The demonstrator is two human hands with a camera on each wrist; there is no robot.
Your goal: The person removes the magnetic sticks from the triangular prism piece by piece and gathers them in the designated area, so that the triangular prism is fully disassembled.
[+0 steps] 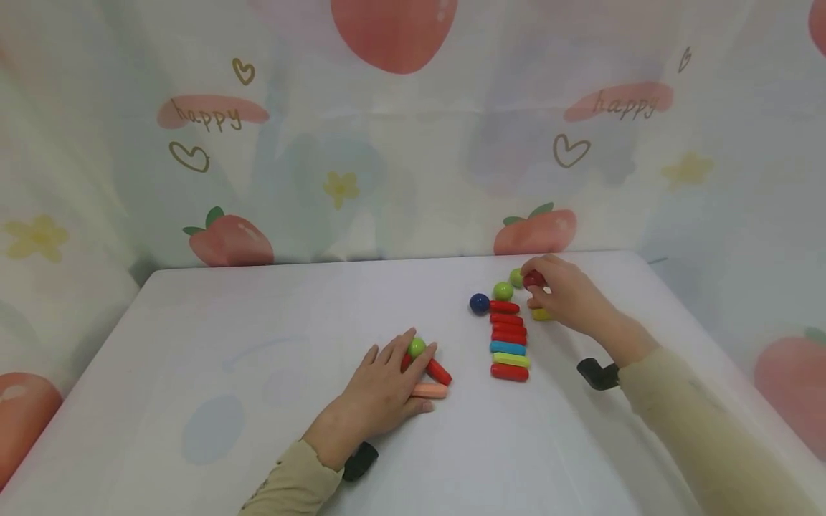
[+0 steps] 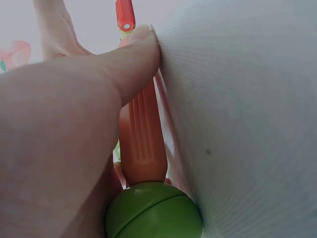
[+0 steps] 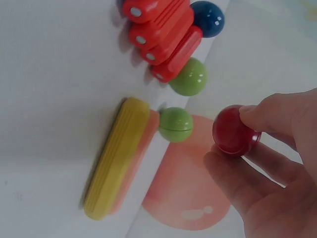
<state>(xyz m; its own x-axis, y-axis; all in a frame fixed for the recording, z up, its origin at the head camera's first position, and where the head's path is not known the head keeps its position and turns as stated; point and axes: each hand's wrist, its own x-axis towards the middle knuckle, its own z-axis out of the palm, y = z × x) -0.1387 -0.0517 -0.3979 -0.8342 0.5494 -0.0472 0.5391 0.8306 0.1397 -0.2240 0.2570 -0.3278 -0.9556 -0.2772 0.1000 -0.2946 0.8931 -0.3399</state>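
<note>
Between the thumb and fingers of my right hand (image 1: 571, 297) is a dark red ball (image 3: 235, 131), pinched above the far right of the table. Below it in the right wrist view, a green ball (image 3: 176, 125) touches the end of an orange stick, and a yellow stick (image 3: 116, 163) lies alongside. My left hand (image 1: 377, 394) rests on the table with fingers spread over a few pieces. A light green ball (image 1: 417, 348), a red stick (image 1: 440, 372) and a peach stick (image 1: 430, 390) show around its fingers. The left wrist view has its thumb against an orange stick (image 2: 143, 134).
A row of red, blue (image 1: 508, 347) and yellow-green sticks lies right of the middle. By its far end sit a navy ball (image 1: 480, 304) and another green ball (image 1: 502, 291). Printed cloth (image 1: 413, 179) hangs behind the white table (image 1: 258, 315).
</note>
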